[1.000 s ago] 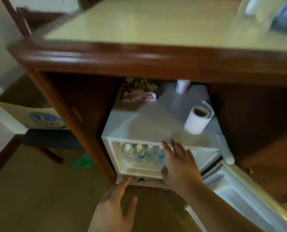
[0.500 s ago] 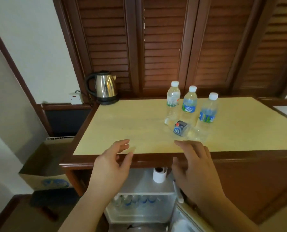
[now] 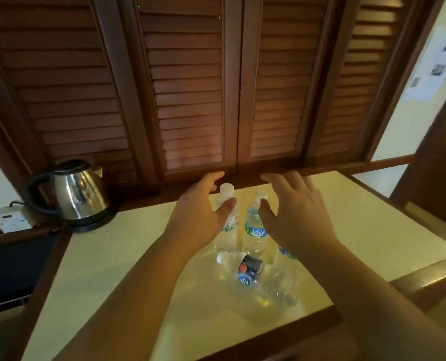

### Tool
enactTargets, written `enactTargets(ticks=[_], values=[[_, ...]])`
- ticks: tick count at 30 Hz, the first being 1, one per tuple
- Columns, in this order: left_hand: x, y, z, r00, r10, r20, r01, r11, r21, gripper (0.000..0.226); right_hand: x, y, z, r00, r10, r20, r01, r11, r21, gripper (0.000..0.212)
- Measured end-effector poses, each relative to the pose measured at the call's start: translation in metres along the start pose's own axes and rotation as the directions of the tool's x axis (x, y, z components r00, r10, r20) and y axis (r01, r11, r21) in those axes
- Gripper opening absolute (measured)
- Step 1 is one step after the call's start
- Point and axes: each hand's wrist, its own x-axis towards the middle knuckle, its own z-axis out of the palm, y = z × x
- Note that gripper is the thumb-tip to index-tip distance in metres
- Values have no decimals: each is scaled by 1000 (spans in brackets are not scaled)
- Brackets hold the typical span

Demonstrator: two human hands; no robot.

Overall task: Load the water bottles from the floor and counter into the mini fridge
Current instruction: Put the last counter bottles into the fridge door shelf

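Several clear water bottles sit on the pale yellow counter (image 3: pixel 128 256). One with a green-and-white label (image 3: pixel 227 225) stands upright, and my left hand (image 3: pixel 198 212) hovers open around its neck, thumb near its shoulder. A second upright bottle with a blue label (image 3: pixel 254 230) stands beside it. My right hand (image 3: pixel 292 217) spreads open just right of it and hides most of a third bottle (image 3: pixel 285 252). A dark-labelled bottle (image 3: pixel 253 274) lies on its side in front. The mini fridge is out of view.
A steel electric kettle (image 3: pixel 78 194) stands at the counter's back left, next to a wall socket (image 3: pixel 8 217). Brown louvred shutters (image 3: pixel 190 87) rise behind the counter. A wooden ledge (image 3: pixel 430 230) borders the counter on the right.
My view rose from the open fridge below to the counter top. Both hands moved up and forward from the fridge, over the counter edge, to the standing bottles.
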Motion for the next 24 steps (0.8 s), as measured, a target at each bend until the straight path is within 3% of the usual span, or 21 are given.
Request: enactTargets(ticks=[4,7,9,11,14,18,21,24], values=[[47,-17,30,987,44,153,-54,997,62,68,51,-1,17,948,50,313,33,967,-253,54],[57,-31,40,991,21,134,-25,999,25,47,72,2,30,870,117,479,13,966,-258,39],[53,-35,35,997,15,77,-15,1000,-7,35,77,5,35,866,107,488,-20,983,-180,30],[45,-36,22,1000,6,22,-5,1000,-21,29,71,7,35,912,80,403,-49,995,-85,24],[26,-30,-14,991,-2,-132,1,1000,-6,28,53,5,18,997,-47,67,44,998,44,21],[-17,-3,-65,958,26,-286,-29,1000,-8,27,26,-8,-31,949,-157,-275,182,981,69,18],[-65,19,-90,948,-1,-319,-19,998,-60,33,-5,-13,-66,921,-100,-376,182,965,190,18],[-131,41,-99,944,7,-330,-12,1000,-15,35,-52,-13,-95,941,-64,-333,159,951,266,23]])
